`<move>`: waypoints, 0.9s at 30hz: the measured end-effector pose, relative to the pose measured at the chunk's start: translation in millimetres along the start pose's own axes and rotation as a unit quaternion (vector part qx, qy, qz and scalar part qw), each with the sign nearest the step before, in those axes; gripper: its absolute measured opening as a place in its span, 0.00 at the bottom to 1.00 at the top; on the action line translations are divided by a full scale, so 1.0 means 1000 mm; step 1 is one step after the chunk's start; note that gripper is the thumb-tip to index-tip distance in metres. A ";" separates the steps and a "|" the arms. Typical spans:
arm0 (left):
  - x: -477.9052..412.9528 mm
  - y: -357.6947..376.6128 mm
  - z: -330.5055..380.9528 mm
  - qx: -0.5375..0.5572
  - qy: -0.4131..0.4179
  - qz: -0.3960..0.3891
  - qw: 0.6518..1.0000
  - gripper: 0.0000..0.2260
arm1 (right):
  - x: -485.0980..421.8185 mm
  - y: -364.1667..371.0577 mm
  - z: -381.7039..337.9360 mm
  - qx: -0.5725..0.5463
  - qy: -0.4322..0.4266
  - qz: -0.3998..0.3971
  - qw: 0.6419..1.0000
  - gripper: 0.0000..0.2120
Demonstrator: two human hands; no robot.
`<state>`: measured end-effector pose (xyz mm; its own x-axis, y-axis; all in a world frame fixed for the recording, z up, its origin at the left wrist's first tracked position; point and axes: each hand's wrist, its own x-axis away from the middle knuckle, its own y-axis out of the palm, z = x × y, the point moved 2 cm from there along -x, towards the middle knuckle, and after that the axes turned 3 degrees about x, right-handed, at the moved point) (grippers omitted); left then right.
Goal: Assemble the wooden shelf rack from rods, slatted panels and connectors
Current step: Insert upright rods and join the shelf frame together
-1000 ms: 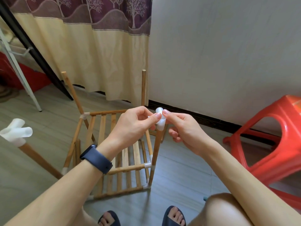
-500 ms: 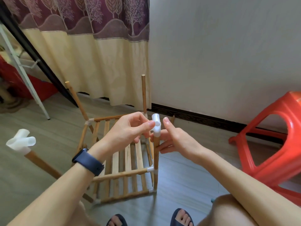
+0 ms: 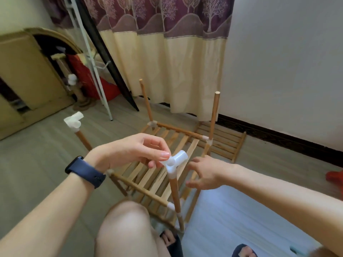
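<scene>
The left hand (image 3: 133,151) pinches the connector (image 3: 174,161) seated on an upright rod (image 3: 175,193); the right hand (image 3: 206,173) is just right of the grip. Behind and below lies the slatted panel (image 3: 146,179), a second connector (image 3: 73,122) well left.

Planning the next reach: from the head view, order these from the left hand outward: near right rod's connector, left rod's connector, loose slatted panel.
1. the near right rod's connector: pinched by the left hand.
2. the left rod's connector: off to the hand's left.
3. the loose slatted panel: flat on the floor by the wall.
</scene>
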<state>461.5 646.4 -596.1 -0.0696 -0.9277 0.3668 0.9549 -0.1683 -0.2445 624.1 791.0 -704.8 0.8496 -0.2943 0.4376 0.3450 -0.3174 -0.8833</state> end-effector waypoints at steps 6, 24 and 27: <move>0.020 -0.008 -0.007 0.007 -0.001 0.025 1.000 0.06 | -0.066 0.057 0.013 0.243 -0.002 0.009 0.970 0.35; 0.027 -0.068 -0.055 0.107 0.013 0.340 0.934 0.09 | -0.090 0.100 -0.053 0.054 0.105 0.146 0.982 0.21; 0.023 -0.061 -0.070 0.177 0.011 0.417 0.891 0.18 | -0.100 0.111 -0.057 0.034 0.093 0.207 0.973 0.23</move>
<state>381.2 612.4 -635.9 0.7054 -0.6877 0.1718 0.7080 0.6951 -0.1247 554.8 733.4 -836.6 0.8366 -0.5446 0.0587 0.0192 -0.0779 -0.9968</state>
